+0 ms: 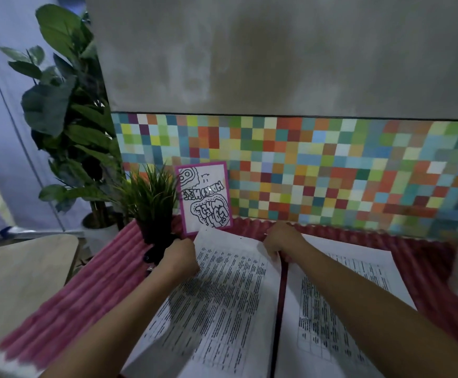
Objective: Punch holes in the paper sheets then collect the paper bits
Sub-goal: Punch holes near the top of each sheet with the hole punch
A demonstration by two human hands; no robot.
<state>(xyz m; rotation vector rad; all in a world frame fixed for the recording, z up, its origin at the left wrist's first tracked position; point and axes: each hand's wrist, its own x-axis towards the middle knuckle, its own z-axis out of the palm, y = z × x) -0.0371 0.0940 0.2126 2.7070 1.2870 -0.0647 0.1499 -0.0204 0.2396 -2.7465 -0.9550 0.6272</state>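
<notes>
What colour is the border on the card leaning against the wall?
Magenta pink, framing the card; the head view shows it.

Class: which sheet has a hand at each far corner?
The left sheet: the left hand and right hand sit at its far corners; the right sheet lies alongside.

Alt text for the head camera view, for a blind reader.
Left hand grips a black hole punch beside a printed sheet; right hand pinches its far corner. A second sheet lies alongside on a pink ribbed mat.
</notes>
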